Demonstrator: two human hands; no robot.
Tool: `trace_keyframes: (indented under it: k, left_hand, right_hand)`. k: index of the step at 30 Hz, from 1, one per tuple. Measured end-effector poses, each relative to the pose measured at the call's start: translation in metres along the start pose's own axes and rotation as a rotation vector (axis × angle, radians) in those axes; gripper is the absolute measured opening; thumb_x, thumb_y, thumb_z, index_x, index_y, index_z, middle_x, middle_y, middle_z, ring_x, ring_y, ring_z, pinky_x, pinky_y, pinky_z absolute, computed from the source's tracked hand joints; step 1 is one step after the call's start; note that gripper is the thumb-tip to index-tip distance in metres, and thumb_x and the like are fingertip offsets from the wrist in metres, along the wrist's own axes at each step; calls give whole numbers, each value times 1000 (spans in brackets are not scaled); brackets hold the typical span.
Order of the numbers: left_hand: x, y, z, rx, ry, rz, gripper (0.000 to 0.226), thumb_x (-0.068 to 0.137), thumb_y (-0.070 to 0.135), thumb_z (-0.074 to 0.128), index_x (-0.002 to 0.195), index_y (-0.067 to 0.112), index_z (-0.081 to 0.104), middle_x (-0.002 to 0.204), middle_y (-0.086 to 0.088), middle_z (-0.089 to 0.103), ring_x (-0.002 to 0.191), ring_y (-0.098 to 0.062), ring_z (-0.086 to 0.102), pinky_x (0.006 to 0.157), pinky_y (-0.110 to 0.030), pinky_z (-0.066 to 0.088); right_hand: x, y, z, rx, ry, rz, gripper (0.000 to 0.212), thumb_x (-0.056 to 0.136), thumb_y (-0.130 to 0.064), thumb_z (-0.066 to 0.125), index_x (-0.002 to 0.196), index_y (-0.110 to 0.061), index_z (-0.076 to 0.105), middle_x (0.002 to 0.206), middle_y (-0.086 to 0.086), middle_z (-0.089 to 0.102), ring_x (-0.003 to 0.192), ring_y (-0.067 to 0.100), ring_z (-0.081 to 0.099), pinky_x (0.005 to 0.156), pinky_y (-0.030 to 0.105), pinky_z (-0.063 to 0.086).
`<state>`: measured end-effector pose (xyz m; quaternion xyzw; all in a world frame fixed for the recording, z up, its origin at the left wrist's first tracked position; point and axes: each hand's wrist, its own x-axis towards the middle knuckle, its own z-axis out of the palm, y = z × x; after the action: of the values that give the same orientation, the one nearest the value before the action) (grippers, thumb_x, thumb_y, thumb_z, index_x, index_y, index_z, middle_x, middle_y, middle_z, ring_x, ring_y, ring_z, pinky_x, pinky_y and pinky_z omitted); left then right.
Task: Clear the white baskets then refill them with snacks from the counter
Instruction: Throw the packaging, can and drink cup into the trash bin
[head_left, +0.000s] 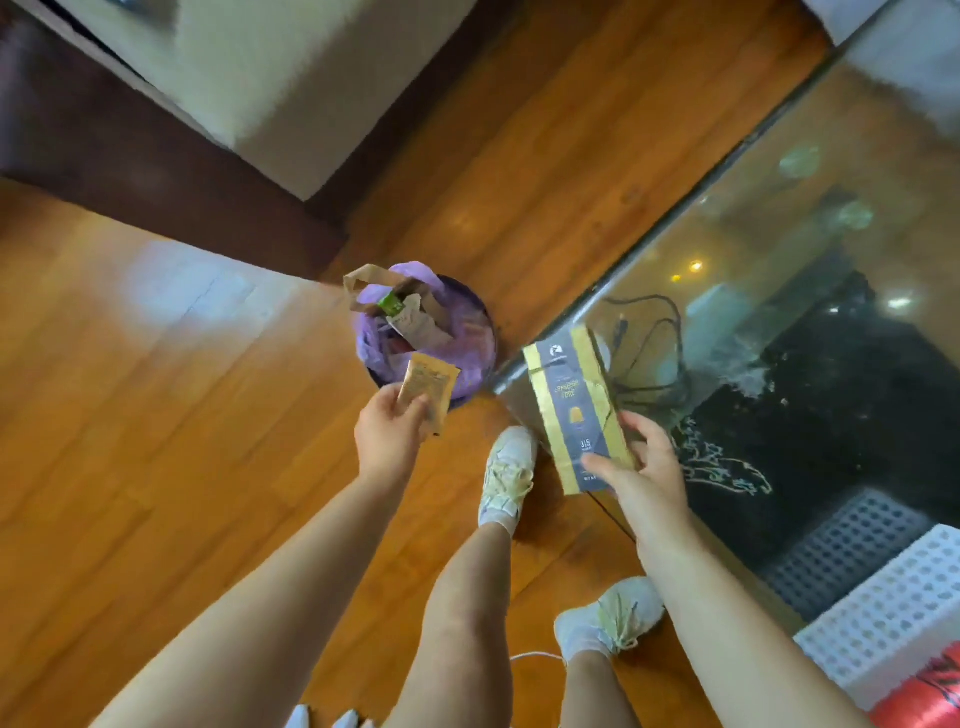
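Left hand (387, 434) pinches tan packet (427, 387) over bin (441, 338); right hand (647, 462) grips blurry box (576, 410).

We note a glossy varnished wood floor (156, 415) with bright reflections. The bench (779, 270) at the right of the frame has a smooth, reflective glass top. The bin liner (467, 358) at centre is thin purple plastic; brown paper (415, 317) lies inside. The small packet (428, 387) looks matt tan; the box (576, 410) is matt grey-and-gold card. The basket (883, 613) at lower right is perforated white plastic.
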<state>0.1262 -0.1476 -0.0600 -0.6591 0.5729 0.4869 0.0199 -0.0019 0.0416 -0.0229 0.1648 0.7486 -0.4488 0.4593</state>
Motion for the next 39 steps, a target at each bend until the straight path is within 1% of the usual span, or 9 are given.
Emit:
trace_keyframes:
  k: [6,8,10,14,17,19,26,32,39]
  left_hand:
    - [49,0,-25,25,-19,-143,22,79,4,55,95,9,68,84,-10,65,71,-25,56,70,-39,52]
    - [62,2,-30,69,-30,-131,23,79,5,54,95,10,69,82,-9,64,72,-23,54,74,-40,53]
    - [71,4,-32,104,-25,-110,24,79,6,52,96,11,69,82,-7,62,74,-23,54,75,-39,53]
    - [83,5,-34,125,-37,-64,31,83,8,53,112,12,64,96,-7,65,86,-24,59,81,-41,55]
    - [84,3,-35,167,-79,-66,55,86,15,60,138,16,42,128,-6,57,115,-25,55,94,-38,49]
    - [81,3,-36,165,-111,-103,62,86,16,61,142,15,35,139,-7,49,118,-30,54,97,-41,47]
    - [30,20,-38,1,-193,-126,41,90,9,51,130,13,47,120,-11,60,101,-23,60,86,-41,51]
    - [-59,55,-6,-49,-351,-45,25,87,2,50,101,20,61,79,2,65,64,-11,57,63,-24,45]
    - [-195,80,87,6,-600,94,29,88,-1,48,87,25,62,75,2,64,61,-10,56,50,-12,44]
  right_hand:
    - [22,-33,67,-259,-106,-110,59,76,-11,71,127,-30,48,113,-7,57,108,11,54,84,27,48]
    - [31,-42,88,-371,-97,-150,58,76,-17,71,128,-29,47,96,-19,50,89,-1,52,70,17,41]
    - [37,-50,105,-450,-91,-182,57,78,-21,71,129,-27,47,98,-18,52,75,-6,48,62,10,35]
    - [49,-61,128,-538,-120,-192,68,79,-31,69,139,-25,37,136,2,49,118,19,51,85,28,43]
    - [54,-66,133,-535,-169,-166,78,78,-37,69,144,-28,28,144,4,41,127,23,45,89,32,41]
    - [53,-67,129,-527,-181,-154,76,80,-36,68,144,-28,28,145,4,39,128,22,44,88,32,40]
    - [20,-64,70,-293,-199,-121,50,85,-22,63,132,-29,46,113,-6,55,91,1,54,70,17,41]
    - [-31,-53,-26,-61,-113,-122,30,86,-9,59,106,-31,57,101,-6,64,93,5,60,73,19,47]
    - [-99,5,-168,172,106,-156,22,87,-14,60,93,-35,62,94,-9,69,79,0,67,62,11,51]
